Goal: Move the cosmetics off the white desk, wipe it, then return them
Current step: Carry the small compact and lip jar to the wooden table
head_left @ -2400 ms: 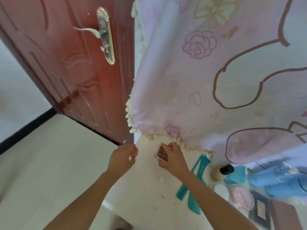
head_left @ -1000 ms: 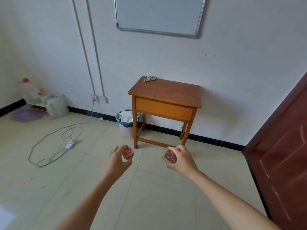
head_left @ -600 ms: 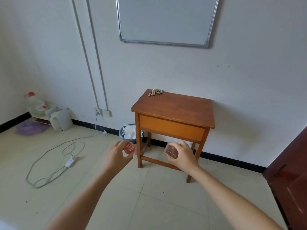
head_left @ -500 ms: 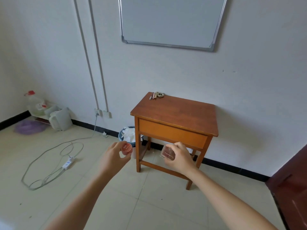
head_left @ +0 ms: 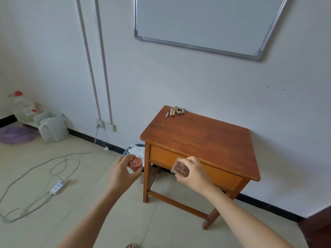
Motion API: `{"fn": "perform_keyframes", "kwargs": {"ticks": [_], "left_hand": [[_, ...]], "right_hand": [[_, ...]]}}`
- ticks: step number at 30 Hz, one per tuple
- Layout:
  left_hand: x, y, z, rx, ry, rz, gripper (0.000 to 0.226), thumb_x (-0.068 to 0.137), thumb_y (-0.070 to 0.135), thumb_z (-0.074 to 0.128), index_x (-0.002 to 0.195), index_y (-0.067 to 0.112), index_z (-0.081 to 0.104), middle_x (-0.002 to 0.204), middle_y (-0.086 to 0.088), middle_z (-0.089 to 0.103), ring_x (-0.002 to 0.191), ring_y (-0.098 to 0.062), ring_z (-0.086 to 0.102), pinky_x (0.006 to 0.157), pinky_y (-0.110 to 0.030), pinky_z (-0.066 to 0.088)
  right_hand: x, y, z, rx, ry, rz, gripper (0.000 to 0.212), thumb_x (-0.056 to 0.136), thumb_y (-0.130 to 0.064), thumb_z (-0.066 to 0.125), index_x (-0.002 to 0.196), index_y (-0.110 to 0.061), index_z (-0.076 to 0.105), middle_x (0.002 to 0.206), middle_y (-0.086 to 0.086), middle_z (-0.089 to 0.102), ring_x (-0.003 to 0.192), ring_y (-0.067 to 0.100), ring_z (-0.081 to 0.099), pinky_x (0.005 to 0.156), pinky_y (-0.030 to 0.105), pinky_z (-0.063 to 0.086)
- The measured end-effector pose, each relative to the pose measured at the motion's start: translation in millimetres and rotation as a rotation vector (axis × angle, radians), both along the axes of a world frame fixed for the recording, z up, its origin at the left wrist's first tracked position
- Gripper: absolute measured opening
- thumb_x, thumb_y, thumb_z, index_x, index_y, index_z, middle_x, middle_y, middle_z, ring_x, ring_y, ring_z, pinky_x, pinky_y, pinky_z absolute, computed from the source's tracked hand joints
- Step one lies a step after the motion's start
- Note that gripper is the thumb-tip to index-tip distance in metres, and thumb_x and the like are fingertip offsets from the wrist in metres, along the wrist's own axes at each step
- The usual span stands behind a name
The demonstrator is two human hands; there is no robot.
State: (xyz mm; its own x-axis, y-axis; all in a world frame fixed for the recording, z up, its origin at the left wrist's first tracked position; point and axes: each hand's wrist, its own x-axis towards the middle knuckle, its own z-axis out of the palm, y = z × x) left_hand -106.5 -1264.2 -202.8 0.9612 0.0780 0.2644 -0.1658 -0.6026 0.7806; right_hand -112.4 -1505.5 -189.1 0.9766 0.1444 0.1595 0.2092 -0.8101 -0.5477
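Far left at 9 o'clock: clear jug with red cap point(head_left: 18, 102), white kettle point(head_left: 52, 128) beside it, purple mat point(head_left: 14, 135) on floor. Grey cable point(head_left: 41, 178) looped across tiles, power strip point(head_left: 57, 187) on it. Two wall conduits point(head_left: 96, 59) running down to sockets.

Left hand point(head_left: 122, 173) at 7 o'clock of centre, raised in air, fingers curled, pinching small round red jar point(head_left: 135, 163) between thumb and fingertips. Jar in front of blue bin point(head_left: 133, 151) stuffed with white paper, not touching it.

Right hand point(head_left: 193, 173) just right of centre, clamped on clear rectangular compact point(head_left: 180, 170) with brown pans, script on lid; held in air in front of drawer panel of wooden desk point(head_left: 200, 138). Hands apart, same height.

Desk against wall, centre to 3 o'clock. On its far left corner at 12 o'clock: small grey stick point(head_left: 167, 114), pink tube point(head_left: 171, 111), beige scrunchie point(head_left: 179, 110), close together. Whiteboard point(head_left: 206, 22) on wall above at 1 o'clock. Dark red door edge point(head_left: 317, 224) at 4 o'clock.
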Motion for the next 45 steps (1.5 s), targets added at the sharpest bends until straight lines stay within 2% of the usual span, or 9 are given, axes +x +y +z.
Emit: {"fn": "perform_keyframes", "kwargs": {"ticks": [4,10,15,21,28,35,41,45], "left_hand": [[79,-7,6,-0.035,-0.013,-0.089,0.037,0.07,0.015,0.077,0.101,0.017,0.057,0.095,0.005,0.053,0.084,-0.014,0.053,0.071,-0.024,0.044],[176,1,2,0.045,0.042,-0.188,0.039,0.075,0.021,0.07,0.112,0.018,0.056,0.102,0.008,0.05,0.099,-0.013,0.05,0.083,-0.026,0.043],[210,-6,-34,0.087,0.169,-0.261,0.031,0.074,0.023,0.072,0.1,0.02,0.055,0.098,0.006,0.054,0.096,-0.015,0.048,0.077,-0.026,0.043],[264,-45,-53,0.154,0.214,-0.276,0.035,0.073,0.021,0.069,0.105,0.02,0.054,0.104,0.002,0.056,0.095,-0.013,0.046,0.075,-0.026,0.044],[344,-118,-57,0.347,0.217,-0.344,0.042,0.077,0.035,0.065,0.114,0.028,0.047,0.115,0.009,0.054,0.097,-0.004,0.038,0.074,-0.014,0.036],[417,-184,-59,0.522,0.271,-0.333,0.042,0.079,0.036,0.059,0.118,0.027,0.044,0.12,0.007,0.053,0.112,-0.013,0.041,0.085,-0.023,0.04],[459,-220,-68,0.578,0.213,-0.273,0.041,0.081,0.038,0.055,0.119,0.025,0.046,0.121,0.005,0.054,0.119,-0.016,0.038,0.095,-0.029,0.037],[477,-233,-73,0.626,0.203,-0.265,0.042,0.083,0.039,0.053,0.122,0.025,0.047,0.121,0.008,0.054,0.121,-0.016,0.037,0.095,-0.03,0.035]], "right_hand": [[63,-6,8,-0.053,0.004,-0.083,0.051,0.076,-0.029,0.067,0.124,-0.018,0.052,0.104,0.001,0.047,0.101,0.016,0.043,0.082,0.021,0.037],[134,0,6,-0.087,0.019,-0.181,0.052,0.076,-0.032,0.066,0.124,-0.022,0.051,0.099,-0.005,0.043,0.096,0.011,0.04,0.079,0.018,0.032],[147,-9,-31,-0.099,0.19,-0.248,0.055,0.078,-0.032,0.064,0.128,-0.023,0.047,0.109,-0.004,0.043,0.104,0.014,0.04,0.087,0.02,0.035],[198,-45,-39,-0.079,0.193,-0.323,0.049,0.077,-0.027,0.064,0.124,-0.025,0.049,0.106,-0.005,0.041,0.101,0.012,0.039,0.085,0.022,0.035],[281,-97,-51,-0.032,0.197,-0.335,0.053,0.076,-0.027,0.065,0.125,-0.026,0.047,0.113,-0.002,0.043,0.108,0.016,0.04,0.09,0.026,0.041],[365,-149,-59,-0.037,0.191,-0.298,0.051,0.076,-0.032,0.065,0.124,-0.026,0.048,0.113,-0.001,0.046,0.104,0.013,0.04,0.089,0.025,0.04],[421,-169,-75,-0.052,0.239,-0.187,0.054,0.077,-0.029,0.064,0.127,-0.025,0.045,0.115,0.001,0.044,0.106,0.015,0.04,0.09,0.027,0.041],[451,-176,-83,-0.046,0.238,-0.159,0.05,0.077,-0.023,0.062,0.125,-0.025,0.046,0.115,0.003,0.044,0.107,0.019,0.04,0.089,0.028,0.039]]}}
